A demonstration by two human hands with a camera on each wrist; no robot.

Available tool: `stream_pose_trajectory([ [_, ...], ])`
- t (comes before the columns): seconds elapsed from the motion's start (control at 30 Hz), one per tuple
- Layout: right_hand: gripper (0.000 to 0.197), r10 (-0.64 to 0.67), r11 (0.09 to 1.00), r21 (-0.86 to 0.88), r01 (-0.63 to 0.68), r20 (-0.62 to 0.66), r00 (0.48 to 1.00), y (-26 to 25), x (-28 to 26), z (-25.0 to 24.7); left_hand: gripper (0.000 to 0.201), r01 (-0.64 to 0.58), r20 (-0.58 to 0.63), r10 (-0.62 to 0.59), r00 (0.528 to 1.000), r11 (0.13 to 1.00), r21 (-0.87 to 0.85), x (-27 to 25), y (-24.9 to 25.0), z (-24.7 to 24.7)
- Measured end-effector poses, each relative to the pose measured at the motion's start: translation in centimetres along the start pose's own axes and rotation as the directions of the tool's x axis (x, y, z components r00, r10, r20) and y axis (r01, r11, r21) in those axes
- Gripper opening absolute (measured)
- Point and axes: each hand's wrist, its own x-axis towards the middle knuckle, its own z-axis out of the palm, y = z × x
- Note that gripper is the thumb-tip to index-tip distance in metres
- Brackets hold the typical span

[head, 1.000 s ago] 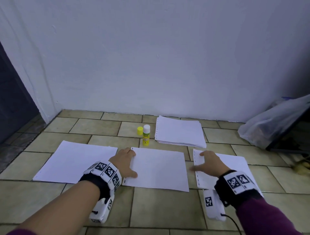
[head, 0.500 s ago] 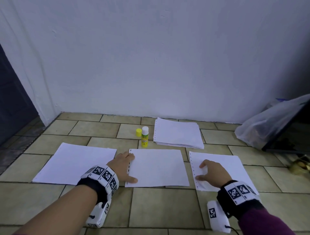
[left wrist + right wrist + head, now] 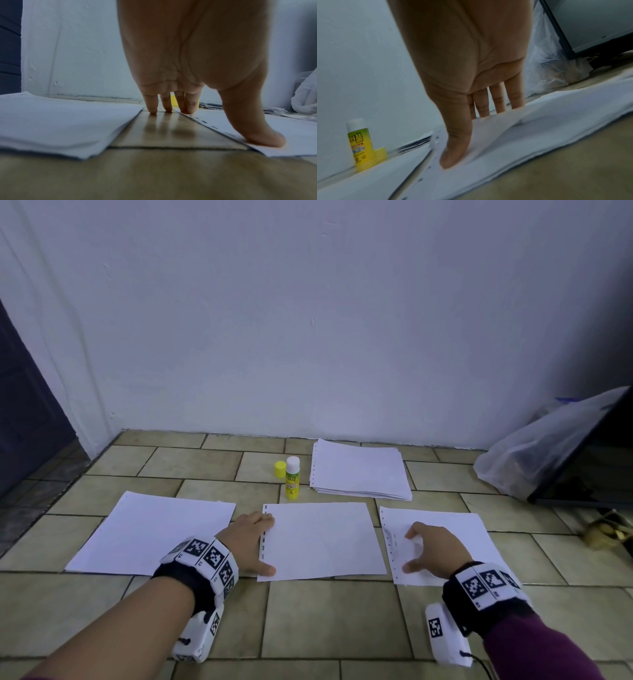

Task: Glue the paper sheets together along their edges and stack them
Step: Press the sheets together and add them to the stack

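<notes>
Three white sheets lie in a row on the tiled floor: a left sheet, a middle sheet and a right sheet. My left hand rests at the middle sheet's punched left edge, thumb and two fingertips on the paper, the others on the tile. My right hand arches over the right sheet near its left edge, thumb and fingertips pressing it; the paper bulges up between them. An uncapped glue stick stands behind, beside its yellow cap.
A stack of white paper lies by the wall behind the middle sheet. At the right, a clear plastic bag leans on a dark frame. A dark door is at the far left.
The middle sheet has turned to lie squarer with its neighbours under my left hand. My right hand has slid from the right sheet's left edge further onto it and arched its fingers.
</notes>
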Motion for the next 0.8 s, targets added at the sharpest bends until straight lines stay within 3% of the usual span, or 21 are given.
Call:
stream_pose_trajectory([
  [0.1, 0.042, -0.019, 1.000, 0.018, 0.019, -0.029, 0.999, 0.5, 0.2, 0.1, 0.100, 0.000, 0.000, 0.000, 1.000, 1.000, -0.004, -0.1, 0.0, 0.0],
  [0.2, 0.004, -0.033, 0.996, 0.084, 0.041, -0.096, 0.995, 1.0, 0.4, 0.2, 0.100, -0.001, 0.004, 0.001, 1.000, 1.000, -0.012, -0.1, 0.0, 0.0],
  [0.27, 0.012, -0.023, 0.993, 0.109, 0.036, -0.111, 0.994, 1.3, 0.4, 0.4, 0.100, -0.002, 0.006, 0.002, 1.000, 1.000, -0.015, -0.1, 0.0, 0.0],
  [0.37, 0.065, -0.032, 0.995, 0.093, 0.033, -0.012, 0.999, 1.1, -0.2, 0.1, 0.099, 0.001, 0.010, -0.001, 1.000, 1.000, -0.014, -0.1, 0.0, 0.1],
  [0.43, 0.075, -0.035, 0.998, 0.049, 0.034, 0.019, 0.999, 0.9, -0.4, -0.1, 0.099, 0.005, 0.013, -0.005, 1.000, 1.000, -0.014, -0.1, 0.0, 0.1],
  [0.63, 0.045, 0.017, 0.999, 0.042, -0.014, -0.078, 0.997, 0.8, 0.2, 0.1, 0.100, 0.014, 0.020, -0.014, 1.000, 1.000, 0.002, 0.0, 0.1, 0.1],
  [0.73, 0.020, 0.025, 0.998, 0.065, -0.016, -0.137, 0.990, 0.8, 0.4, -0.3, 0.100, 0.011, 0.021, -0.011, 1.000, 1.000, 0.001, -0.1, 0.1, 0.1],
  [0.8, 0.018, 0.039, 0.995, 0.100, -0.019, -0.197, 0.980, 0.8, 0.4, -0.5, 0.099, 0.010, 0.020, -0.010, 1.000, 1.000, -0.005, -0.2, 0.1, 0.1],
])
